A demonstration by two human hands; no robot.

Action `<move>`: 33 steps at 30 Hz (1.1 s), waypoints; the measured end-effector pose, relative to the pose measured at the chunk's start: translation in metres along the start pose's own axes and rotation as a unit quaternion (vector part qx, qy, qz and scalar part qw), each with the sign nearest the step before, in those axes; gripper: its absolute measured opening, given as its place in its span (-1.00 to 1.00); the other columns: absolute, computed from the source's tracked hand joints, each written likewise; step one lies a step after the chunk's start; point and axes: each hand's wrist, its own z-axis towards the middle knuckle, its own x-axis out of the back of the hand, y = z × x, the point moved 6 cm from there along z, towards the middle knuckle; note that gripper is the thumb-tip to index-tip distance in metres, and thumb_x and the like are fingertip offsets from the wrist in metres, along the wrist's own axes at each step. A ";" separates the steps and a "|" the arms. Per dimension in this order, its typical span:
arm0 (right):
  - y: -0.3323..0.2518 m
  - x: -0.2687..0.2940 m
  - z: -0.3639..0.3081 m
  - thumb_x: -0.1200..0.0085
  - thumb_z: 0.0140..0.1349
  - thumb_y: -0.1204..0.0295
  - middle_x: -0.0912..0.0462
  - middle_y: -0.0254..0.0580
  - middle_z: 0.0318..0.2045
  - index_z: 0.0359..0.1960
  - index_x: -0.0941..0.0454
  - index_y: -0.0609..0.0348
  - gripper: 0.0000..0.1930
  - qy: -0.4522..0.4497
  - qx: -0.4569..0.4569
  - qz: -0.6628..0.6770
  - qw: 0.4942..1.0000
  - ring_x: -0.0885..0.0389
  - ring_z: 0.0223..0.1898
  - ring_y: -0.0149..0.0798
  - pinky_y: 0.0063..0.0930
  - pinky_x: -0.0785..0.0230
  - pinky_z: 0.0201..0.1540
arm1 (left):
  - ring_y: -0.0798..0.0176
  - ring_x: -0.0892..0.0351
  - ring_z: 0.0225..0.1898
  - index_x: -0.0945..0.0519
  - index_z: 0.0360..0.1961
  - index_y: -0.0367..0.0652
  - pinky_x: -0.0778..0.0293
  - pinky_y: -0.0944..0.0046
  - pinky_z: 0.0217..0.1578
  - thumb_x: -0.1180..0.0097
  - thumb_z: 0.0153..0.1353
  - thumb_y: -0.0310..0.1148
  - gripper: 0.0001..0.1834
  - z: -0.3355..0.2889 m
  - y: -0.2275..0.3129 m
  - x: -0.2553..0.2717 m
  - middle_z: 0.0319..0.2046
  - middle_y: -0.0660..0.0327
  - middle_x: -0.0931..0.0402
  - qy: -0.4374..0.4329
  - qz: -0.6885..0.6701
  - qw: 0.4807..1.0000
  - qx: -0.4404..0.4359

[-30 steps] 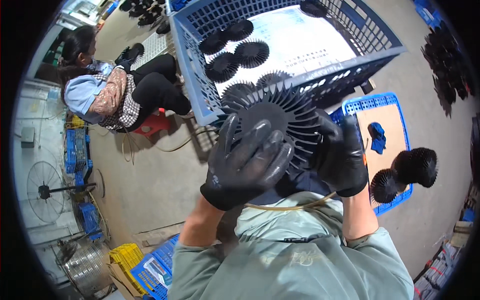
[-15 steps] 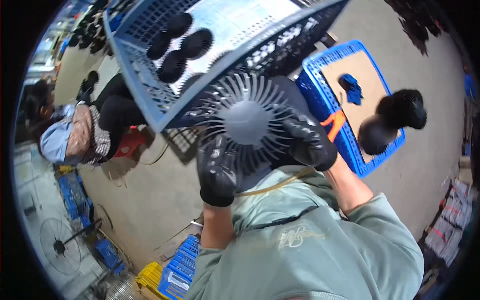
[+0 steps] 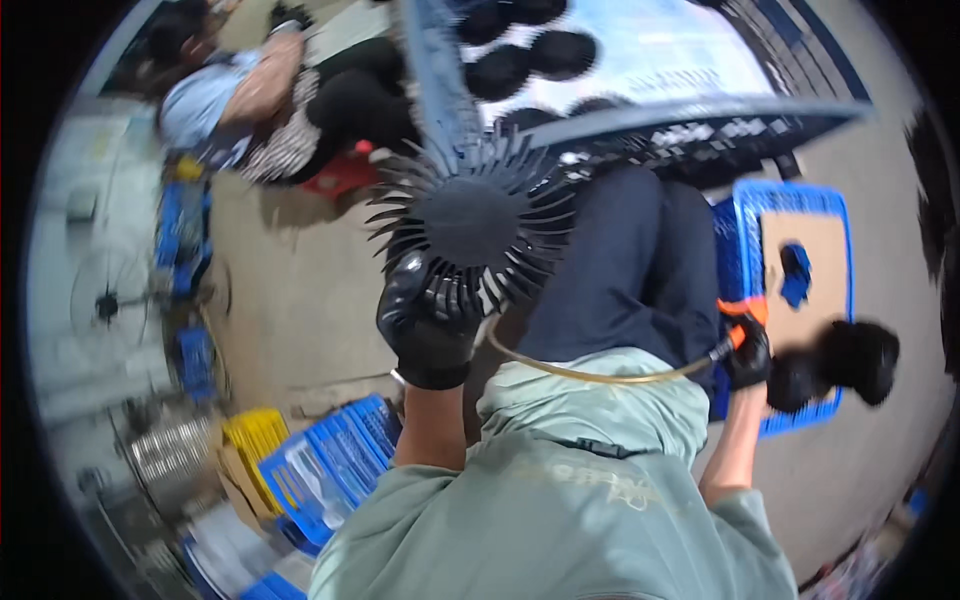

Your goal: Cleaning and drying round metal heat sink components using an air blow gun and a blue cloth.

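Gloved in black, my left hand (image 3: 428,325) grips the near rim of a black round heat sink (image 3: 470,222). Thin curved fins radiate all round its flat, plain centre, and it is held up with that face toward me. To the right, my right hand (image 3: 748,355), also in a black glove, is closed round an orange air blow gun (image 3: 745,312) at the edge of a blue crate. A yellowish air hose (image 3: 600,377) runs from the gun across my lap. My left fingers are partly hidden behind the fins.
A large blue-grey crate (image 3: 690,122) ahead holds several black finned parts (image 3: 563,55). At right, a blue crate (image 3: 848,215) bears cardboard (image 3: 815,230), a blue cloth (image 3: 795,275) and dark round parts (image 3: 862,360). A co-worker (image 3: 255,100) sits far left by a red stool (image 3: 340,178). Blue baskets (image 3: 330,465) stand lower left.
My right hand has left the heat sink, moved right and taken hold of the orange air gun. My left hand alone now holds the heat sink. The view has turned.
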 end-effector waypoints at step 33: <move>-0.102 -0.484 -0.170 0.14 0.28 0.11 -0.59 0.28 -0.48 -0.41 -0.60 0.41 -0.50 -0.711 0.024 -0.543 0.447 -0.61 -0.30 0.18 -0.08 -0.43 -0.21 | 0.02 -0.50 0.07 -0.43 0.14 -0.28 -0.46 0.00 0.09 0.01 0.13 -0.45 -0.51 -0.166 0.204 0.069 0.04 0.04 -0.50 0.234 0.334 0.768 -0.493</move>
